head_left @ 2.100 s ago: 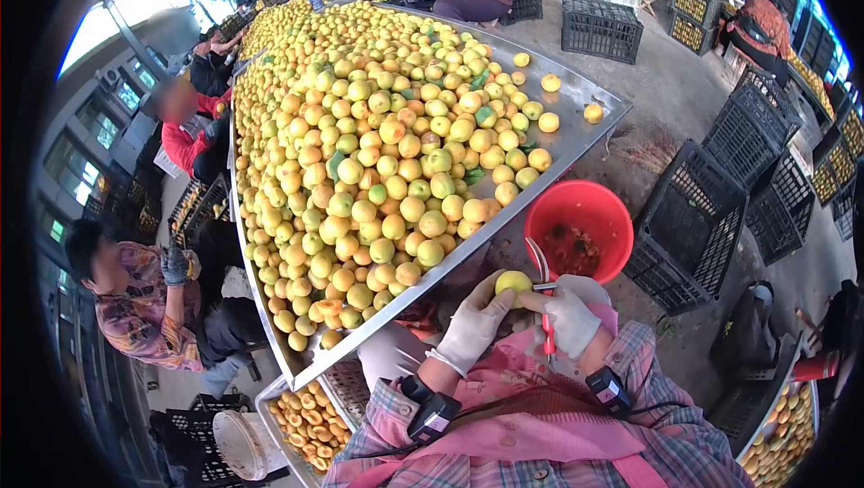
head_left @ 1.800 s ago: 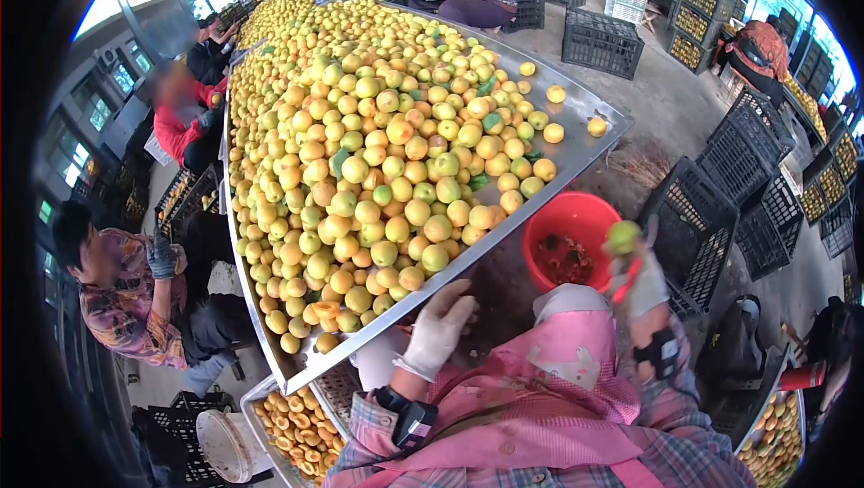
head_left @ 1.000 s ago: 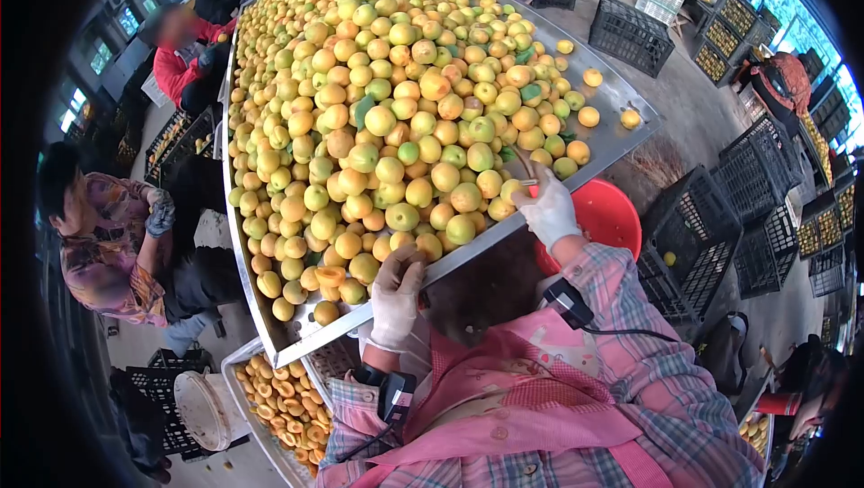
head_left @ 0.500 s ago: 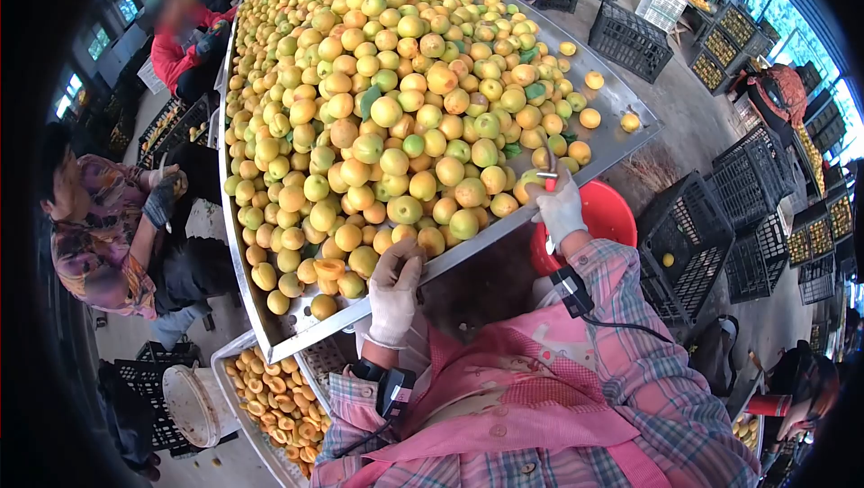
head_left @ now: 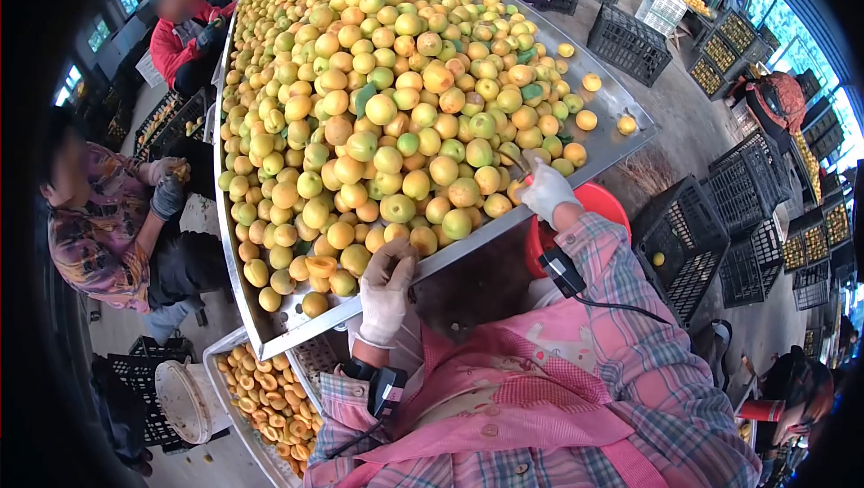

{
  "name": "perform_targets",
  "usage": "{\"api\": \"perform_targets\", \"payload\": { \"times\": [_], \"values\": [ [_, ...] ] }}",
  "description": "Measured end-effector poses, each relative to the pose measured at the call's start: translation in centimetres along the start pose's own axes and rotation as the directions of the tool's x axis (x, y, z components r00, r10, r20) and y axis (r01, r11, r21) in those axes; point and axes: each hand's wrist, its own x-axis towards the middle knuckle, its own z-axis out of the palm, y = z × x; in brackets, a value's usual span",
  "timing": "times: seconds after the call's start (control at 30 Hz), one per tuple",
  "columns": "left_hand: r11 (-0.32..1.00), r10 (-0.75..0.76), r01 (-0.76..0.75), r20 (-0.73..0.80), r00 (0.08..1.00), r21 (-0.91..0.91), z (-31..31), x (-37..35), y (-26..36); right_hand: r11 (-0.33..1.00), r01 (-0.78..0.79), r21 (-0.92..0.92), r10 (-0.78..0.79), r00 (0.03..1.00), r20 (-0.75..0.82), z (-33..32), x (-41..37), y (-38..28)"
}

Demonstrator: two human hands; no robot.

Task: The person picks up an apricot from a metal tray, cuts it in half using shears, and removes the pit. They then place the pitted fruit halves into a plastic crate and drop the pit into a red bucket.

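The gloved left hand (head_left: 385,285) is laid on the near rim of the metal tray (head_left: 616,142), its fingers bent over the edge just beside the heaped apricots (head_left: 387,128); whether anything is grasped there cannot be told. The gloved right hand (head_left: 544,189) is closed round a thin tool (head_left: 517,162), which is pointed into the fruit at the rim, directly above the red bucket (head_left: 605,202)

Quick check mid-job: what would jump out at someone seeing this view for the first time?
The heap of yellow-orange fruit that fills the long metal table up the middle. At its near rim are two white-gloved hands, the left hand on the edge, the right hand at the fruit by a red bucket.
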Motion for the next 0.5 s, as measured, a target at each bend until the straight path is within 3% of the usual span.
{"api": "perform_targets", "payload": {
  "times": [0.03, 0.17, 0.3, 0.37, 0.47, 0.5],
  "values": [
    [1.0, 0.001, -0.001, 0.001, 1.0, 0.0, 0.1, 0.0, 0.1, 0.993, -0.039, -0.109, 0.046, 0.997, 0.063, -0.3, 0.4, -0.5],
    [1.0, 0.007, -0.007, -0.018, 1.0, -0.007, 0.3, 0.0, 0.0, 0.958, -0.086, -0.273, 0.106, 0.993, 0.061, 0.3, 1.5, -1.1],
    [0.999, 0.024, -0.024, -0.019, 1.0, 0.021, 0.1, 0.1, -0.3, 0.966, -0.069, -0.251, 0.069, 0.998, -0.01, 0.9, 0.5, -0.2],
    [0.999, 0.029, -0.029, -0.011, 1.0, 0.027, -0.1, 0.2, -0.3, 0.999, -0.031, -0.012, 0.028, 0.988, -0.151, 0.6, -0.6, -0.1],
    [0.998, 0.034, -0.033, -0.007, 0.999, 0.047, 0.0, 0.0, -0.4, 0.981, 0.042, -0.19, -0.064, 0.992, -0.113, 1.3, 0.1, 0.8],
    [0.997, 0.045, -0.044, -0.012, 0.999, 0.057, 0.0, 0.1, -0.4, 0.977, 0.012, -0.214, -0.029, 0.997, -0.077, 1.2, 0.0, 0.4]
  ]
}}
